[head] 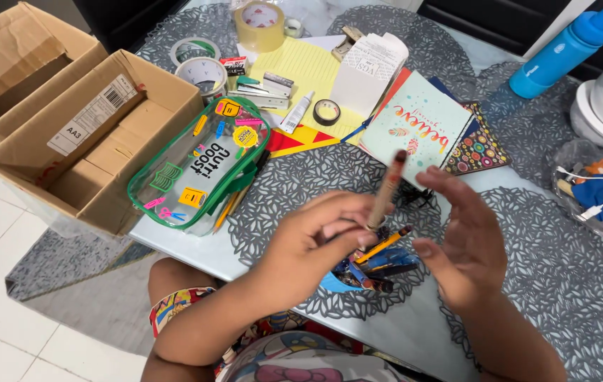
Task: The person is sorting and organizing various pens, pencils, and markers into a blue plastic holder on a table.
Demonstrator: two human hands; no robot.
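The left hand (315, 237) pinches a brown crayon (387, 187) between thumb and fingers, holding it nearly upright with its dark tip pointing up and away from the person; the right hand (460, 244) is spread open just beside it, palm turned toward the crayon, fingers loosely fanned and touching nothing; below and between the two hands a heap of crayons and pens (376, 265), blue, orange and dark, lies on a grey lace-patterned placemat (294, 187) on the tabletop (393, 332); to the left, at the edge of the tabletop, a clear pencil pouch with green trim (199, 166) lies on its side, with a yellow pencil (225, 211) sticking out from under it; beyond the pouch rest rolls of tape (202, 71), a larger brown tape roll (260, 25), a stapler (262, 88), a small white tube (296, 113) and a small black tape roll (327, 112) on a yellow sheet (308, 67); a teal notebook (429, 120) lies behind the hands, well apart from a blue bottle (563, 49) at the far right; two open cardboard boxes (103, 134) stand off the left side of the tabletop.
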